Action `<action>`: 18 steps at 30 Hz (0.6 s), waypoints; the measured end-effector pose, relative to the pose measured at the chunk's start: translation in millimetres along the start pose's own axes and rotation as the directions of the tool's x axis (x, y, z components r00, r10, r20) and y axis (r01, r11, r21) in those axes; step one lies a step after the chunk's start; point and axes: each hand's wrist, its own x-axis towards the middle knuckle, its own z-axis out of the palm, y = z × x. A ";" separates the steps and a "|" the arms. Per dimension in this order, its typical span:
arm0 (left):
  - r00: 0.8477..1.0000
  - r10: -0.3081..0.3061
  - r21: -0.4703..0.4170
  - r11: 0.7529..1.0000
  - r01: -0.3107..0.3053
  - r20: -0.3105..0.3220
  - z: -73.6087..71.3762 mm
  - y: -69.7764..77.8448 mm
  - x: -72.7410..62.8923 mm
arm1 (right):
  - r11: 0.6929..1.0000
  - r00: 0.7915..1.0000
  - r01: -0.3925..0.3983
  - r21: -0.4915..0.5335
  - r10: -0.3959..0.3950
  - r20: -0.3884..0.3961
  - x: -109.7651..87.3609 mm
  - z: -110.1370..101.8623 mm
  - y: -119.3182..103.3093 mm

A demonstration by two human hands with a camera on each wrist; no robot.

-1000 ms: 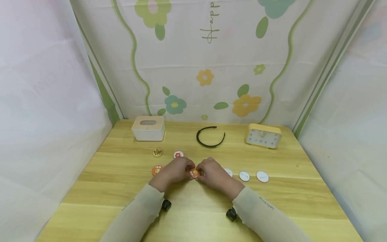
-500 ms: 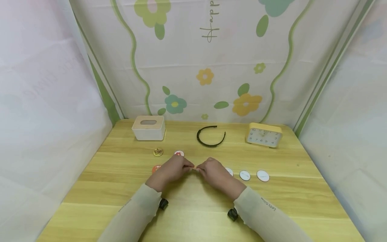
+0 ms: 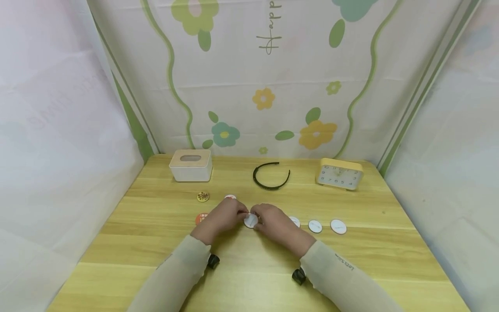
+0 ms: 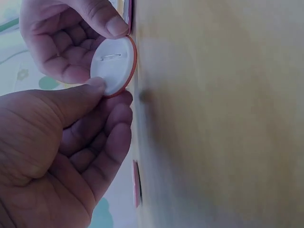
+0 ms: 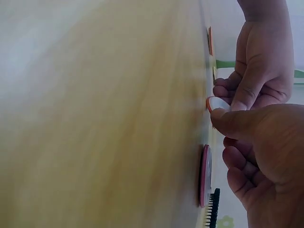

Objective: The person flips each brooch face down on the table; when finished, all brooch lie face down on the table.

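Observation:
A round pin-back button badge (image 3: 251, 221) is held between both hands above the table, its white back with the metal pin facing up toward the head camera. In the left wrist view its orange rim shows, with the left thumb on the white back. My left hand (image 3: 227, 213) pinches one side of the badge. The right hand (image 3: 273, 222) pinches the opposite side, thumb on the back near the edge. Left of the hands lie an orange badge (image 3: 201, 218), a yellow badge (image 3: 203, 196) and a white badge (image 3: 230, 196) partly hidden by the left hand.
Right of the hands, white-backed badges (image 3: 315, 226) lie in a row on the wooden table (image 3: 249, 277). Farther back stand a tissue box (image 3: 192, 170) and a yellow clock (image 3: 339, 177), with a black headband (image 3: 269, 187) between them. Printed cloth (image 3: 234, 69) encloses the table.
The badge has been turned over between the hands: its orange printed front showed first, then it was edge-on, and now its white back faces up. The hands stay in nearly the same place.

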 end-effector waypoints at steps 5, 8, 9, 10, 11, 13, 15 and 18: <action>0.999 -0.053 -0.034 0.998 0.053 0.006 0.0 4.2 -2.4 | 1.000 1.000 -0.023 -0.006 0.023 -0.001 0.2 -2.1 -1.1; 0.997 -0.068 -0.075 0.995 0.071 0.040 0.8 5.3 -4.7 | 0.999 0.999 -0.032 0.003 0.032 -0.008 1.3 -2.4 1.7; 0.996 -0.071 -0.088 0.993 0.075 0.051 1.3 5.2 -5.4 | 0.999 0.999 -0.037 0.006 0.038 -0.006 1.7 -1.9 3.2; 0.996 -0.069 -0.099 0.992 0.075 0.060 1.8 4.6 -5.5 | 0.999 0.999 -0.043 0.012 0.043 -0.003 2.0 -1.3 5.1; 0.995 -0.070 -0.108 0.991 0.077 0.067 2.2 4.2 -5.5 | 0.998 0.999 -0.050 0.024 0.050 0.004 2.3 -1.1 6.7; 0.994 -0.065 -0.131 0.989 0.075 0.083 3.1 2.7 -5.4 | 0.996 0.997 -0.071 0.062 0.070 0.024 2.4 -1.0 9.1; 0.994 -0.052 -0.152 0.986 0.066 0.096 4.0 0.7 -5.0 | 0.993 0.997 -0.076 0.091 0.073 0.038 1.9 -1.2 11.4; 0.993 -0.038 -0.172 0.983 0.057 0.113 5.3 -2.8 -4.0 | 0.988 0.996 -0.082 0.134 0.075 0.058 1.0 -1.6 14.4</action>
